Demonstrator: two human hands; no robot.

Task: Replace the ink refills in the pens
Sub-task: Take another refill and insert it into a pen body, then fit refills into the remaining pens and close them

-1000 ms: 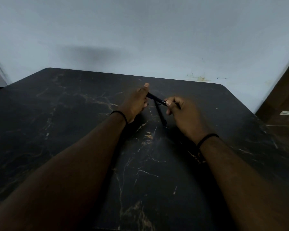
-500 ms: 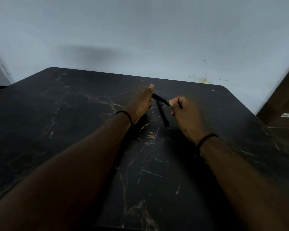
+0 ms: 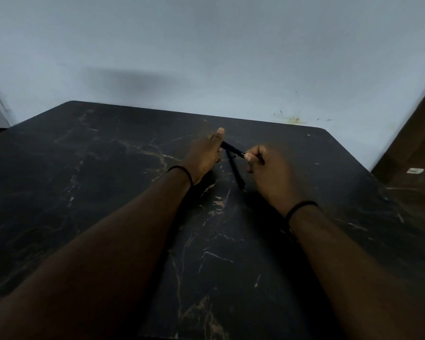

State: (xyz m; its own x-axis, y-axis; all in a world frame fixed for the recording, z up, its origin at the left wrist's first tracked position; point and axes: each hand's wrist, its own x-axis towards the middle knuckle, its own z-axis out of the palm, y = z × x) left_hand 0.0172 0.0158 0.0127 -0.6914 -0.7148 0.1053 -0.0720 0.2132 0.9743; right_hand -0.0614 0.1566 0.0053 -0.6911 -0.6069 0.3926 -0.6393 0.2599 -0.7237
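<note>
Since before, nothing much is shifting: I'm gripping one black pen [image 3: 233, 150] with both hands, left hand [image 3: 204, 155] and right hand [image 3: 270, 173], another pen [image 3: 236, 171] lying on the counter [image 3: 84, 168].

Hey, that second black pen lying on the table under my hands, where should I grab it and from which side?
Probably best to pinch the second pen at its bare middle, coming straight down from above. It lies flat on the table, running from under the held pen toward you, between the left hand and right hand. Its far end is covered, so the middle offers the clearest grip.
</note>
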